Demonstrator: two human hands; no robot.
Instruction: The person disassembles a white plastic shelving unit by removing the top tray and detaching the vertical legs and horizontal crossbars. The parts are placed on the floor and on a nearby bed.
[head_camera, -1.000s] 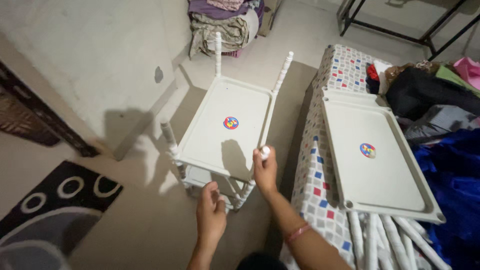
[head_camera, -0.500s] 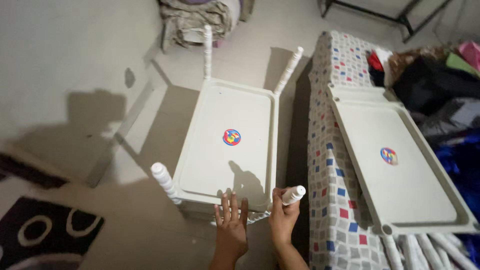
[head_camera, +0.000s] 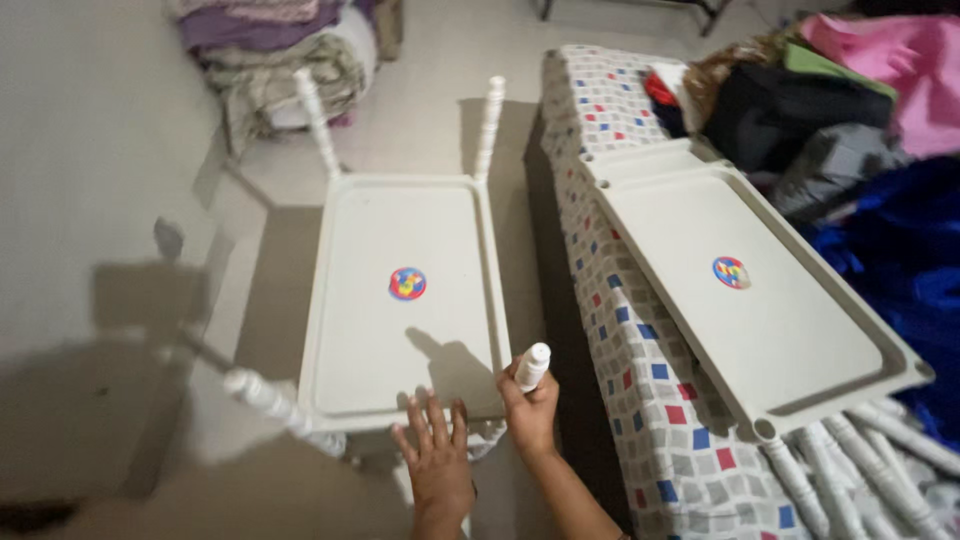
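A white plastic rack stands on the floor, its top shelf (head_camera: 400, 230) bearing a round coloured sticker (head_camera: 407, 284). Turned white posts rise from its corners. My right hand (head_camera: 530, 412) grips the near right post (head_camera: 532, 366) at the shelf's corner. My left hand (head_camera: 437, 462) lies flat with fingers spread against the shelf's near edge. The near left post (head_camera: 262, 398) leans outward.
A second white shelf tray (head_camera: 760, 320) lies tilted on a bed with a checked cover (head_camera: 640, 340), with loose white posts (head_camera: 850, 470) under its near end. Clothes are piled on the bed at the right and folded cloth sits at the back left. A wall runs along the left.
The view has swung left and down slightly. My left hand has stayed at the shelf's near edge, and my right hand still holds the near right post, now more upright.
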